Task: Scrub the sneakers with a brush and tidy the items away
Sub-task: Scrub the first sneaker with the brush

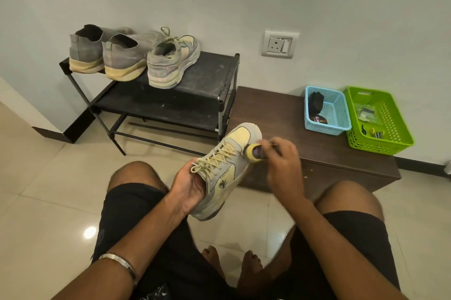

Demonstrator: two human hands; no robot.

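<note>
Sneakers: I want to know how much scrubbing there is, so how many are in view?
4. Two grey slip-on sneakers and one laced sneaker stand on the shoe rack; the laced sneaker's mate is held in the left hand. No others show.

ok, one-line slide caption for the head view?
Left hand holds a laced sneaker while right hand scrubs its toe with a yellow brush.

Grey/yellow sneaker [225, 173] held toe-up, brush [255, 152] at toe; matching sneaker [172, 62] on rack
</note>
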